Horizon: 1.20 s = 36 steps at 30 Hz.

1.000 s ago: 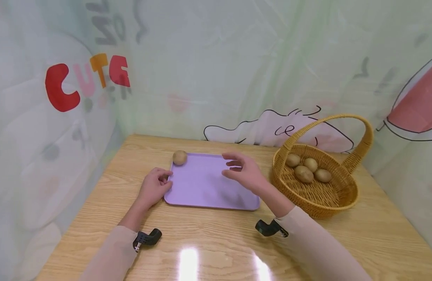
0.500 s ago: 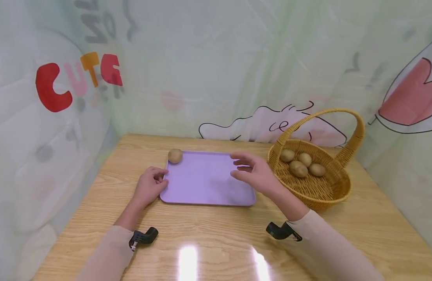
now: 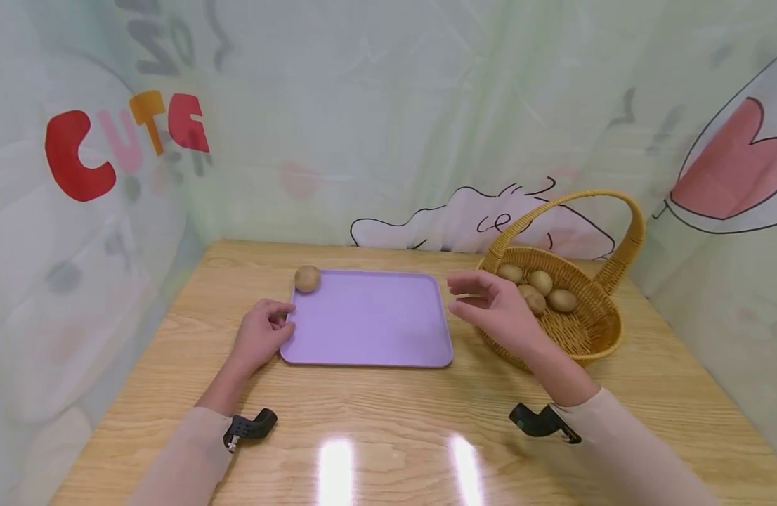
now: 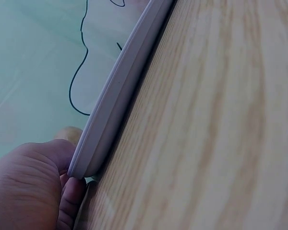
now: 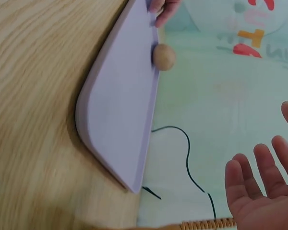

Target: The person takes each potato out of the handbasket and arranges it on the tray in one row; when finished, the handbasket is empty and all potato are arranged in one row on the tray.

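A lavender tray lies on the table, and one brown potato sits in its far left corner. My left hand grips the tray's left edge; in the left wrist view the thumb is at the rim and the curled fingers are by its underside. Between tray and basket, my right hand hovers with nothing in it, fingers loosely bent and spread. It overlaps the left side of the wicker basket in the head view. Several more potatoes lie in the basket, one partly hidden behind the hand.
The basket's tall arched handle rises over it at the right. Everything stands on a wooden table, with a printed cloth hanging along its back and sides.
My right hand has moved right, from above the tray to the basket's near left side. The left hand stays at the tray's edge. The head view has shifted slightly to the right.
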Tool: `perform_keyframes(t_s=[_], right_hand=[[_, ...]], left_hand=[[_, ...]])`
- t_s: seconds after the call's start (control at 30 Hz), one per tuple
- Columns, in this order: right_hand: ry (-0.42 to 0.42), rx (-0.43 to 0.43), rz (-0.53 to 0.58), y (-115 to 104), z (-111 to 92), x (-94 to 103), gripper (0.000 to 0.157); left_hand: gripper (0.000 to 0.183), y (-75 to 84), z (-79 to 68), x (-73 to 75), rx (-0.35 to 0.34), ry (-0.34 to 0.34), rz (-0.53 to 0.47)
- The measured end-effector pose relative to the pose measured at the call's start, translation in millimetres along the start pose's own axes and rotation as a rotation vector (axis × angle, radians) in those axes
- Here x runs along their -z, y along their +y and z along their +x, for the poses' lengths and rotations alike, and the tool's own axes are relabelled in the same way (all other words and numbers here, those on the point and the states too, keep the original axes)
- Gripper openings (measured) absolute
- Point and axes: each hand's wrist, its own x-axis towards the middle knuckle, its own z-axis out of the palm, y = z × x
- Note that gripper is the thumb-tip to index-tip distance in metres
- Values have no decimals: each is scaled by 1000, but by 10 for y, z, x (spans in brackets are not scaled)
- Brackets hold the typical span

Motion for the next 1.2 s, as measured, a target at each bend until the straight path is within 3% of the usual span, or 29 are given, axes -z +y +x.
perform_keyframes(t_s=[0.3, 0.53, 0.87, 1.03, 1.2], right_hand=[[-41, 42, 35, 33, -70, 424, 31], [-61, 45, 3, 170, -43, 769, 29], [47, -102, -147, 447, 76, 1169, 34], [51, -173, -178, 535, 152, 1309, 40], [38, -179, -200, 599, 249, 1389, 42]], left_hand=[[27, 13, 8, 20, 10, -6, -10], [26, 16, 14, 24, 6, 2, -3], [27, 39, 15, 35, 24, -14, -18], [26, 15, 22, 24, 25, -18, -18], [25, -9, 19, 17, 18, -16, -22]])
